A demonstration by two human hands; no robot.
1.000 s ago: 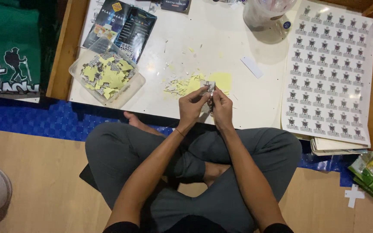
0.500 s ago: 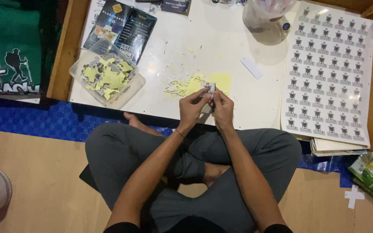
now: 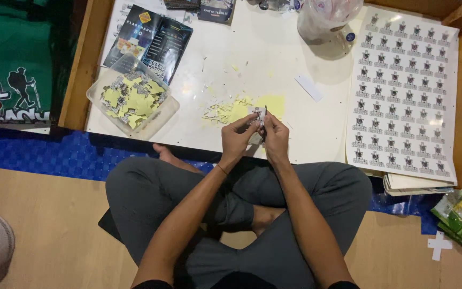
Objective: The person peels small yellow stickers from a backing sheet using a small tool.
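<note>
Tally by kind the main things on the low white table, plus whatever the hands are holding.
Small sticker pinched between left hand and right hand: 1
Clear tub of cut stickers: 1
Large sticker sheet: 1
Dark brochure: 1
Pile of yellow backing scraps: 1
Clear plastic bag: 1
Loose white strip: 1
Total: 7

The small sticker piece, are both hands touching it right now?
Touching. The head view shows the left hand and right hand pinching the small sticker piece between their fingertips above the white table.
</note>
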